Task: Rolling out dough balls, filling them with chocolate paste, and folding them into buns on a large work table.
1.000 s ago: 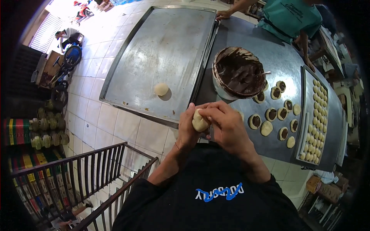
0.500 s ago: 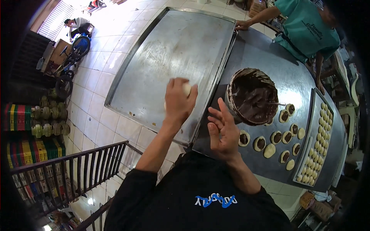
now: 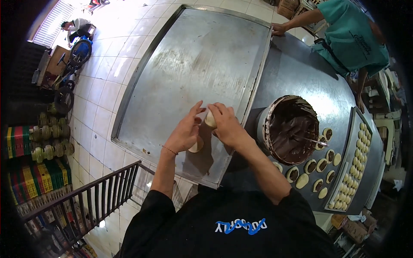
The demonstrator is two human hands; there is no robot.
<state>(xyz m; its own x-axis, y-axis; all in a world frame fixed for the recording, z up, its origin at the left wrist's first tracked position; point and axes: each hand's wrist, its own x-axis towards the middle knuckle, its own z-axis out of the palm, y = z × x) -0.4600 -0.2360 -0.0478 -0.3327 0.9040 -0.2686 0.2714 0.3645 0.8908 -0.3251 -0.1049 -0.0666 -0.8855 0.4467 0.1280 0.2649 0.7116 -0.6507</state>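
Observation:
Over the near part of the large metal tray [image 3: 172, 56], my right hand [image 3: 230, 131] grips a pale dough ball [image 3: 210, 120] between its fingers and thumb. Close on its left is my left hand [image 3: 183, 134], fingers apart and curved toward that ball. A second dough ball [image 3: 196, 145] rests on the tray beside my left palm, partly covered by the hand. To the right, a bucket [image 3: 263, 129] of dark chocolate filling has a utensil [image 3: 307, 139] leaning in it. Flattened dough rounds [image 3: 309, 166], several topped with filling, lie on the metal table [image 3: 275, 81].
A narrow tray [image 3: 330, 204] with rows of dough balls stands at the table's right. Across the table a co-worker in a green shirt [image 3: 357, 34] rests a hand on the tray corner. A dark railing [image 3: 86, 193] runs at left; a bicycle [image 3: 79, 53] stands beyond.
My right hand has moved left from beside the bucket onto the tray and now grips the dough ball. My left hand has loosened and shifted down and left. The view has shifted slightly.

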